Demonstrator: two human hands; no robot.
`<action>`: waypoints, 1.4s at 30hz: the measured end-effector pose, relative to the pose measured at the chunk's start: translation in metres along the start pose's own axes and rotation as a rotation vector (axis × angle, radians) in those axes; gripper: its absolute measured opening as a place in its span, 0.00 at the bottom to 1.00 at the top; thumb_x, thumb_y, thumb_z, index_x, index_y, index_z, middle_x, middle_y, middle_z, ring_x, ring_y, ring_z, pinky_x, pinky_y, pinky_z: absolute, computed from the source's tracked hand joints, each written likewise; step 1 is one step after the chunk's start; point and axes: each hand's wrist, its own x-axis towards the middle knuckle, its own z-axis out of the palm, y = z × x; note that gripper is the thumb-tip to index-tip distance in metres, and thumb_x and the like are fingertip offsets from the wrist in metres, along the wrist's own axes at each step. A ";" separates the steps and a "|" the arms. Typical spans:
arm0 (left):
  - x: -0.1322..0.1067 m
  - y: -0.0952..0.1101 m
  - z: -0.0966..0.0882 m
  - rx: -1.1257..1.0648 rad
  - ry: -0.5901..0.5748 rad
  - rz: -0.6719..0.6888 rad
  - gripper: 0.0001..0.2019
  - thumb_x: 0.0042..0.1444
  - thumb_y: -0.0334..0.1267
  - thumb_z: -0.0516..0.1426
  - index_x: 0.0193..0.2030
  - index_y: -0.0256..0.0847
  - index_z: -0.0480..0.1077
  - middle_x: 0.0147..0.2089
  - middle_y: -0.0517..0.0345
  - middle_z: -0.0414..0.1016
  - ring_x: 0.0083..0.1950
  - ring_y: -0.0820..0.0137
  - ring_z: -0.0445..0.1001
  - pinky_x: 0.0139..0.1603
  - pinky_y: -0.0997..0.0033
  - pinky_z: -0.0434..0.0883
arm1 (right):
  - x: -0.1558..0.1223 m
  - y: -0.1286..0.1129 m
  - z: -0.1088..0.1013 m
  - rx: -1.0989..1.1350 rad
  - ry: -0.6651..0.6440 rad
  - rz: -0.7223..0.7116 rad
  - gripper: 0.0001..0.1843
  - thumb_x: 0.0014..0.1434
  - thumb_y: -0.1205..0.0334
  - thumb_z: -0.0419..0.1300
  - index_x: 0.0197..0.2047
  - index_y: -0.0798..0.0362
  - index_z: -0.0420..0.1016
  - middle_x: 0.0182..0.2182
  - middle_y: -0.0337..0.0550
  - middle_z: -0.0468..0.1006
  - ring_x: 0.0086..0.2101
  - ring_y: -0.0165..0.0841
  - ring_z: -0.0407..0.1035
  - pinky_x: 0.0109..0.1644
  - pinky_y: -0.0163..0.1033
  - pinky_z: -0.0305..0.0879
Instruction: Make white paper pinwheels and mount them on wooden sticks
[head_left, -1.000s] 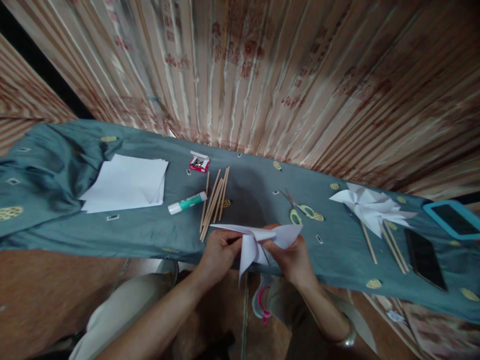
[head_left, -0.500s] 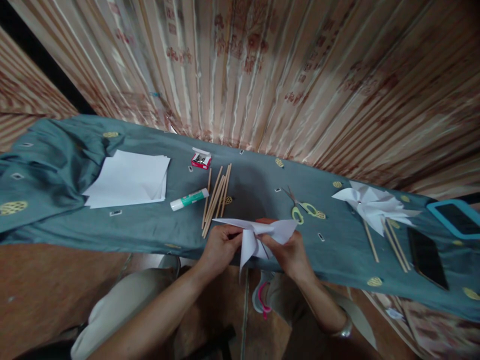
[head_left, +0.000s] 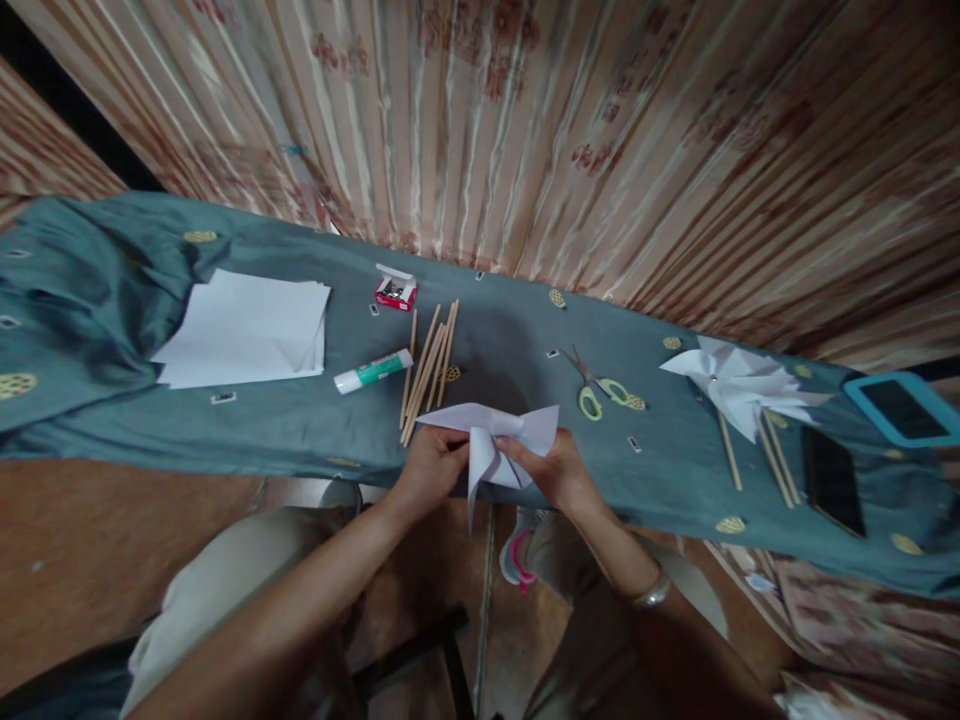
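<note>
Both my hands grip a white paper pinwheel (head_left: 487, 455) over the near edge of the table, its blades folded in toward the middle. My left hand (head_left: 431, 465) pinches its left side, fingers partly hidden behind the paper. With the thumb pressed near the centre, my right hand (head_left: 559, 468) holds the right side; its other fingers are behind the paper. Just beyond lie several thin wooden sticks (head_left: 427, 375) and a glue stick (head_left: 373, 371). A pair of scissors (head_left: 592, 385) with yellow-green handles rests to the right, blades slightly apart.
White paper sheets (head_left: 247, 330) are stacked at the left. A small red box (head_left: 395, 290) of metal pins stands open at the back. At the right lie white pinwheels (head_left: 739, 385) on sticks, a dark phone (head_left: 832, 480) and a blue-framed device (head_left: 904, 408). A teal cloth (head_left: 510, 345) covers the table.
My right hand has shifted left along the pinwheel, its thumb now close to the centre. The pinwheel's right blade stands more upright. The whole view has tilted down slightly.
</note>
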 end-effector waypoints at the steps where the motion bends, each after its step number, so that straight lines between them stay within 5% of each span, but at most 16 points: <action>1: 0.000 -0.002 0.000 0.007 -0.001 0.000 0.15 0.45 0.47 0.61 0.21 0.36 0.78 0.22 0.56 0.77 0.30 0.66 0.74 0.35 0.69 0.71 | 0.000 0.001 0.000 -0.001 0.000 -0.001 0.16 0.44 0.50 0.66 0.27 0.56 0.78 0.24 0.45 0.79 0.24 0.37 0.72 0.26 0.38 0.68; 15: 0.001 -0.013 -0.002 0.161 0.047 0.043 0.13 0.49 0.42 0.58 0.23 0.36 0.78 0.23 0.57 0.76 0.29 0.68 0.72 0.27 0.76 0.67 | 0.003 0.013 0.001 -0.055 0.008 0.002 0.18 0.45 0.47 0.65 0.28 0.56 0.79 0.25 0.46 0.81 0.24 0.36 0.72 0.25 0.36 0.68; 42: -0.002 -0.007 0.000 0.252 0.036 0.064 0.14 0.51 0.45 0.58 0.27 0.35 0.79 0.27 0.55 0.78 0.32 0.66 0.74 0.29 0.76 0.67 | 0.007 0.009 -0.001 -0.064 -0.005 -0.016 0.17 0.45 0.49 0.64 0.27 0.57 0.78 0.25 0.46 0.80 0.26 0.37 0.73 0.26 0.36 0.67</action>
